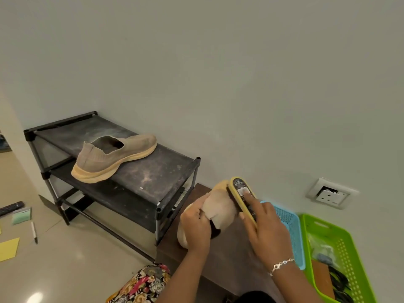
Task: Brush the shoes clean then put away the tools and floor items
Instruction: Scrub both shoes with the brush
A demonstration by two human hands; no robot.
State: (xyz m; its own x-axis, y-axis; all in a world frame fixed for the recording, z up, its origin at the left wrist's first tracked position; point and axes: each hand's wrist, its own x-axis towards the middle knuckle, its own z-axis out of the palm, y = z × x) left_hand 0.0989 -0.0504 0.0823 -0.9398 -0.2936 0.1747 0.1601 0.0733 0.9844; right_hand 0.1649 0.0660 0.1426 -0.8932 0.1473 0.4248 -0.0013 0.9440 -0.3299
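One beige knit shoe with a tan sole rests on the top shelf of a dusty black shoe rack. A second beige shoe lies over a dark brown low table, gripped at its collar by my left hand. My right hand holds a yellow-edged shoe brush with a black label, and the bristles press on the shoe's right side. A bracelet circles my right wrist.
A blue mesh basket and a green basket holding dark items sit at the right. A wall socket is low on the wall. A remote, green pack, marker and yellow paper lie on the floor.
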